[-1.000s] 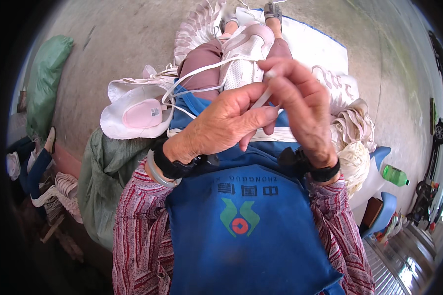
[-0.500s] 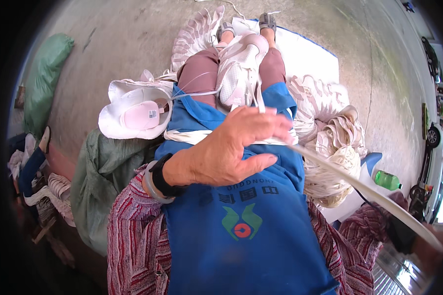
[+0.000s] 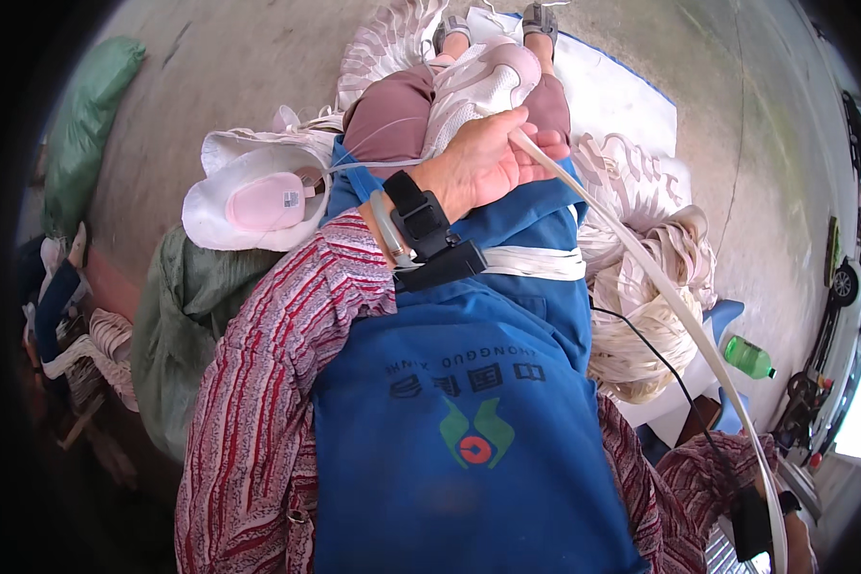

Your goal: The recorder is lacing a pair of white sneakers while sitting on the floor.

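Left fingers (image 3: 526, 172) pinch white lace (image 3: 662, 279), right fingers (image 3: 798, 543) unclear, olive sack (image 3: 193, 349) hiding its contents.

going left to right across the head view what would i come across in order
Upright-lying green sack, white shoe upper with a pink patch, left hand, cream bundle of strips, green bottle, right hand near the lower right edge.

left hand (image 3: 483, 161): turned palm-up | right hand (image 3: 798, 543): swung out far right | pale lace (image 3: 673, 295): now stretched between them
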`<state>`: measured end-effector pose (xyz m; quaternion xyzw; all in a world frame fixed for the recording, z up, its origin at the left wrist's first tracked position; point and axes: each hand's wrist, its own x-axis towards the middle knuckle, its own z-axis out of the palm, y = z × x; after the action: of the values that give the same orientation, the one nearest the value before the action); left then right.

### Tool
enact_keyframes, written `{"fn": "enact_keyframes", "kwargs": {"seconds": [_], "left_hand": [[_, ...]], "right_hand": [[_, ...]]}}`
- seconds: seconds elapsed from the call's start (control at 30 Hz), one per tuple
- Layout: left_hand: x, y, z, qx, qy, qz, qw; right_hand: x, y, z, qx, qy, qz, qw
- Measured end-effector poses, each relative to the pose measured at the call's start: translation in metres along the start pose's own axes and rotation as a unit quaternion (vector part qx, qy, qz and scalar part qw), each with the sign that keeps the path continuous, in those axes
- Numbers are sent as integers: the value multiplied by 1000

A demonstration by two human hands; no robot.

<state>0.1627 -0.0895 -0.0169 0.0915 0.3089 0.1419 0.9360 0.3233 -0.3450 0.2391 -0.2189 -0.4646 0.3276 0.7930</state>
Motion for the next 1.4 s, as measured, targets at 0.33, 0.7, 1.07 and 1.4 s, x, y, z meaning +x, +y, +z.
{"fn": "enact_keyframes", "kwargs": {"seconds": [0.33,0.7,1.07,1.4], "left_hand": [[-38,20,-37,152,25,-13,988],[-57,16,-33,273,-27,-35,961],[-69,35,-35,147,-23,-6,989],[-94,42,-15,193,-62,-12,979]], "right_hand": [[-2,88,-7,-129,26,158,979],[-40,279,-39,-304,48,481,821],[-34,217,-73,-210,150,525,811],[-20,192,-39,56,211,441,871]]}}
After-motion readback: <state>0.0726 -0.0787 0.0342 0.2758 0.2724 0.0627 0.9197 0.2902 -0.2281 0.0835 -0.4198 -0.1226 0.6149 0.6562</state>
